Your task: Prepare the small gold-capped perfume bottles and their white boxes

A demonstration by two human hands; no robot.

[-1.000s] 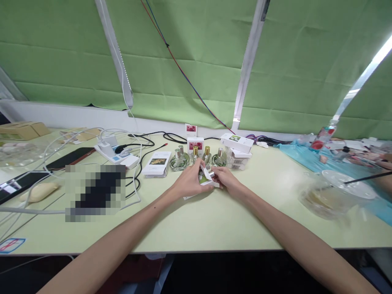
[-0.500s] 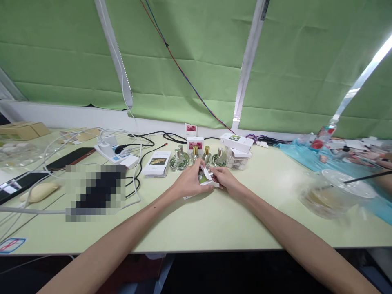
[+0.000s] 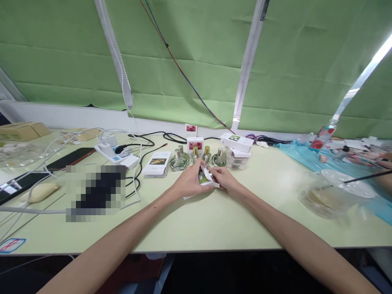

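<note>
My left hand (image 3: 190, 179) is closed around a small white perfume box (image 3: 203, 179) with a green picture, tilted just above the table. The box's near end is open and its flap stands up. At that opening my right hand (image 3: 227, 179) pinches a perfume bottle (image 3: 210, 174); only a bit of its silver top shows, and the rest is hidden by fingers and box. Just behind the hands stand several glass perfume bottles: silver-capped ones (image 3: 179, 160) on the left, gold-capped ones (image 3: 207, 154) in the middle, and another silver-capped bottle (image 3: 219, 158) on the right.
A white box with a yellow flower picture (image 3: 157, 163) lies left. Stacked boxes (image 3: 239, 143) stand right, pink-flower boxes (image 3: 195, 144) behind. Cables, a power strip (image 3: 130, 159) and a phone (image 3: 21, 183) fill the left. A lidded plastic container (image 3: 321, 200) sits right.
The right fingers have shifted slightly toward the box opening, and less of the silver top shows between them. The left hand and the box have stayed in place.
</note>
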